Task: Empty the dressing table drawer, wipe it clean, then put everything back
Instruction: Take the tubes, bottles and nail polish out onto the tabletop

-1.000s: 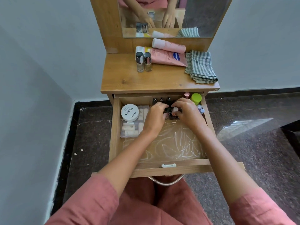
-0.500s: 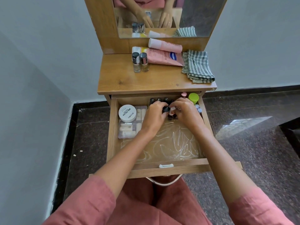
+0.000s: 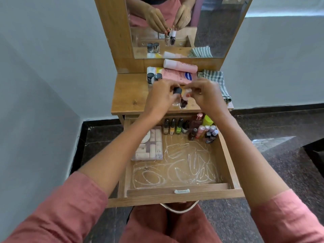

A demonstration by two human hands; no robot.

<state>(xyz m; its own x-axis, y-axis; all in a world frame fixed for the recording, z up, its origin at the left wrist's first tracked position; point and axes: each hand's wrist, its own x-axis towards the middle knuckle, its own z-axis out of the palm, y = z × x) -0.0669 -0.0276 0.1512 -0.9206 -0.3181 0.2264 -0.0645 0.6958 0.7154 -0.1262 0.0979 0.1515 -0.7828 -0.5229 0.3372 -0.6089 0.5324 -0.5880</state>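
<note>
A person's left hand point(image 3: 161, 100) pinches a black-capped nail polish bottle point(image 3: 177, 91), and the right hand point(image 3: 205, 97) pinches a pale-capped bottle of dark polish point(image 3: 184, 102). The two are side by side over the front of the worktop point(image 3: 129, 95). Both bottles hang upright, long axes vertical, caps pointing up. Below, the open drawer point(image 3: 226, 155) holds a row of small bottles point(image 3: 173, 127) along its back wall and a palette point(image 3: 150, 148) at left.

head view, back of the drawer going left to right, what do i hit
palette → pale bottle → yellow bottle → green bottle → small dark bottle → lime jar. The overlapping bottles crowded just before the jar are left out.
</note>
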